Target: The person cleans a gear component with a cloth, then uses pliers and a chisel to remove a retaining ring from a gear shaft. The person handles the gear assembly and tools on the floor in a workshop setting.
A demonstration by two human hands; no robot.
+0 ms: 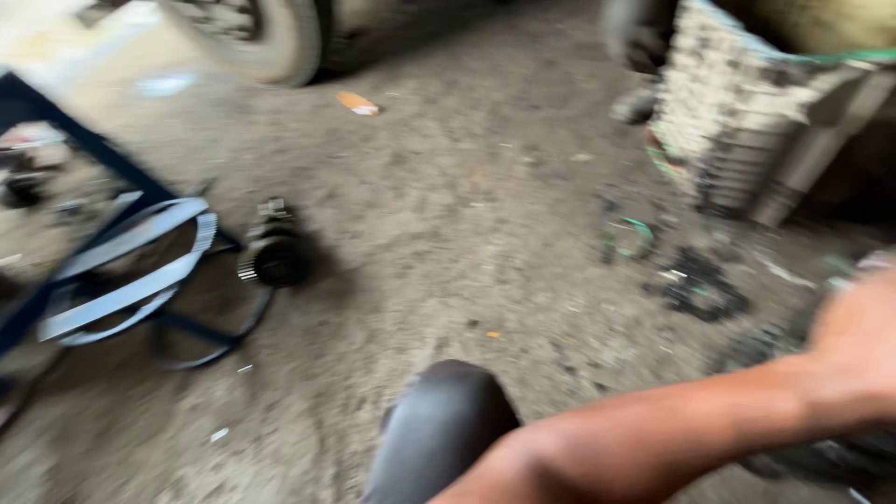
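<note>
So closest to the camera there's a bare forearm cutting across the bottom right, running up to the right hand at the right edge; the hand is blurred and half out of frame, so I honestly can't tell if it's open, closed or holding anything; the left hand isn't visible at all.

Just left of the forearm, bottom centre, a dark rounded knee pokes up, dark trousers by the look of it; under the hand there's some dark stuff on the ground, too smeared to name.

A bit further out, nearest to the hand, a clump of dark debris lies on the dirt floor, with a small green ring-shaped thing just beside it.

Over on the left, a dark toothed gear part sits on the ground, touching or right next to a loop of black belt; pale grey belts hang over a blue metal frame, well apart from the hand.

Further back, a grimy stacked pale block stands at the right; an orange scrap lies on the floor; a vehicle tyre sits at the very top left.
</note>
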